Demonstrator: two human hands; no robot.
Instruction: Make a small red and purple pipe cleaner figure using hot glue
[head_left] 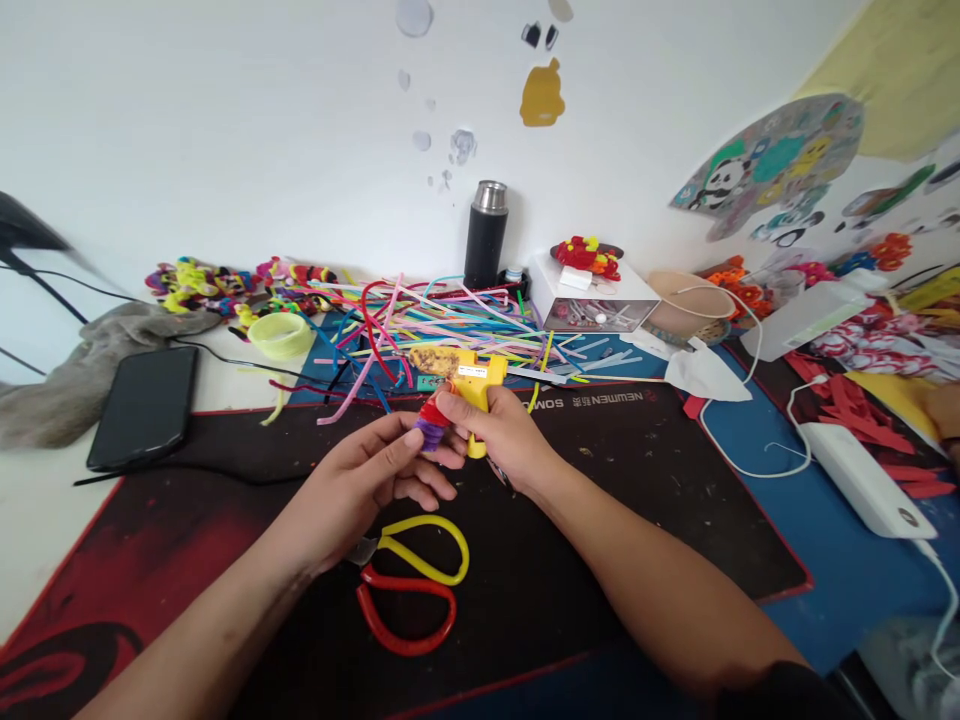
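Note:
Between the thumb and fingers of my left hand is a small fuzzy pipe-cleaner piece, purple below and red above. My right hand is wrapped round the handle of a yellow hot glue gun, its nozzle pointing left and its body stained brown. The right thumb and fingertips also reach the red end of the piece, so both hands meet there. Under my left wrist lie scissors with one yellow and one red handle; their blades are mostly hidden by the wrist.
Loose pipe cleaners are heaped behind the hands. A black thermos, a white box and fuzzy figures line the wall. A phone lies left; a white power bank with cables lies right. A black mat covers the front.

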